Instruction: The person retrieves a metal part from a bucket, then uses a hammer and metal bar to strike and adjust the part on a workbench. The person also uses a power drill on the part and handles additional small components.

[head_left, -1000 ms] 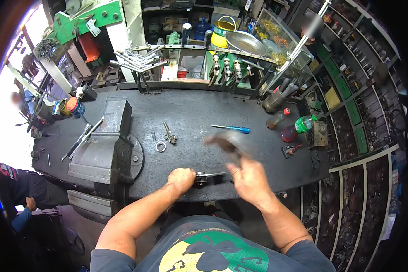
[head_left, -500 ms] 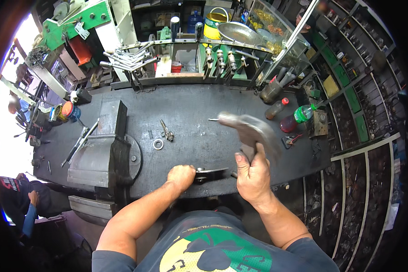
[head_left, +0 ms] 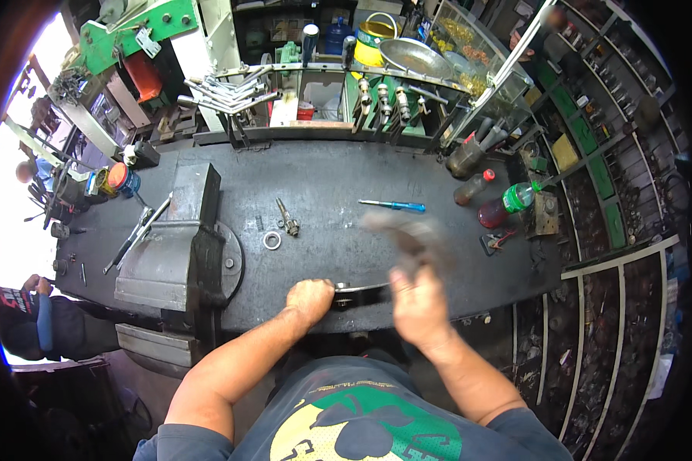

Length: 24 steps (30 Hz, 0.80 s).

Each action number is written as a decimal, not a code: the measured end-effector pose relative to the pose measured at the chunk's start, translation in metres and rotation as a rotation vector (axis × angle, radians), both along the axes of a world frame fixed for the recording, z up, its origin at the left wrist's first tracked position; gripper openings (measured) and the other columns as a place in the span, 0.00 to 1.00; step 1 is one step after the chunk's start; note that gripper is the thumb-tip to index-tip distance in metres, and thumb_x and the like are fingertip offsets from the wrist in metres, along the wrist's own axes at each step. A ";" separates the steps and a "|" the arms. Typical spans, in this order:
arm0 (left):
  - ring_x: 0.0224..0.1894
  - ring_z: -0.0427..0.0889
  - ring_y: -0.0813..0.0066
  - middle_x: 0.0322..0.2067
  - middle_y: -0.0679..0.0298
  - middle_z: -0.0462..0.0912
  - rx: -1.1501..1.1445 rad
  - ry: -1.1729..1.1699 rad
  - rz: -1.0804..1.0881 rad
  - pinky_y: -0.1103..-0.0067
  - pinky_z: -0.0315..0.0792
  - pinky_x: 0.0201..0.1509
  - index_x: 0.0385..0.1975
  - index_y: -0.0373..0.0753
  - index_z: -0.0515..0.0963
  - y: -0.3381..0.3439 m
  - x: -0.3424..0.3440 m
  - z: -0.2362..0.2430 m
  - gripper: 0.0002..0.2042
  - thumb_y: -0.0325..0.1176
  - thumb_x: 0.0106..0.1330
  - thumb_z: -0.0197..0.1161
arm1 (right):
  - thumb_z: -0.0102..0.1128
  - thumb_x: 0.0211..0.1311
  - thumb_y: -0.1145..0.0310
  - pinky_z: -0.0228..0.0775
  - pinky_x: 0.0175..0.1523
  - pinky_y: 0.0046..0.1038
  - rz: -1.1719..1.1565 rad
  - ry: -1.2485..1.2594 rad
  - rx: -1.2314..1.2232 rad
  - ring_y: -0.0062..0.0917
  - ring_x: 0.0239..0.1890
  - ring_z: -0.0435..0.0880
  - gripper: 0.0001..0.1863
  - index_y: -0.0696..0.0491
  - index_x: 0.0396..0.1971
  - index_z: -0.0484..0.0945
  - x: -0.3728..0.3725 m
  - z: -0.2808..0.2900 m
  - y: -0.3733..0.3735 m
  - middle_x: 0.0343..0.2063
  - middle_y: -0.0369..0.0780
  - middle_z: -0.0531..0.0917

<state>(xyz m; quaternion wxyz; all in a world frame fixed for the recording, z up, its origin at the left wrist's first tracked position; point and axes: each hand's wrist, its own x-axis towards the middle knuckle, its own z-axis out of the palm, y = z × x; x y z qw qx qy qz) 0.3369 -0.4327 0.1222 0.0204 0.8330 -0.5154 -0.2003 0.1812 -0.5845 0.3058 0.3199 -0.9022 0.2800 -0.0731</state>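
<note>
While one screwdriver [head_left: 396, 205] lies beyond it, the right hand [head_left: 421, 309] grips one blurred hammer [head_left: 412, 240]. The left hand [head_left: 311, 301] clasps one metal part [head_left: 361, 291].

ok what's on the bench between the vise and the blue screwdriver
In the head view, a metal ring, a slim metal shaft with a thicker end, and small bits too unclear to name lie between the vise and blue screwdriver.
</note>
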 end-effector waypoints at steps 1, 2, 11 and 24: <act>0.41 0.97 0.50 0.39 0.49 0.95 -0.011 -0.008 0.001 0.60 0.91 0.46 0.44 0.36 0.87 -0.004 0.003 0.000 0.09 0.31 0.75 0.61 | 0.62 0.83 0.59 0.82 0.43 0.60 0.073 0.097 -0.026 0.61 0.37 0.92 0.19 0.64 0.41 0.82 -0.006 -0.028 -0.001 0.30 0.61 0.88; 0.41 0.97 0.51 0.39 0.49 0.95 -0.022 -0.006 0.001 0.60 0.91 0.46 0.44 0.36 0.87 -0.005 0.001 -0.004 0.09 0.31 0.75 0.61 | 0.61 0.83 0.60 0.83 0.47 0.61 0.157 0.470 -0.060 0.62 0.42 0.92 0.19 0.64 0.49 0.81 -0.017 -0.047 0.007 0.36 0.61 0.90; 0.41 0.97 0.50 0.40 0.49 0.95 0.007 -0.011 0.008 0.60 0.91 0.46 0.45 0.35 0.86 0.003 -0.001 -0.007 0.09 0.30 0.74 0.62 | 0.68 0.80 0.64 0.79 0.38 0.44 -0.103 -0.525 -0.087 0.58 0.30 0.88 0.16 0.64 0.49 0.78 0.018 0.049 -0.006 0.27 0.53 0.87; 0.43 0.97 0.50 0.40 0.49 0.94 -0.030 -0.063 0.016 0.60 0.92 0.46 0.44 0.36 0.86 0.006 -0.009 -0.008 0.08 0.30 0.74 0.62 | 0.68 0.78 0.64 0.83 0.50 0.56 -0.021 -0.505 -0.097 0.63 0.42 0.90 0.17 0.65 0.50 0.83 0.010 0.047 -0.003 0.37 0.61 0.90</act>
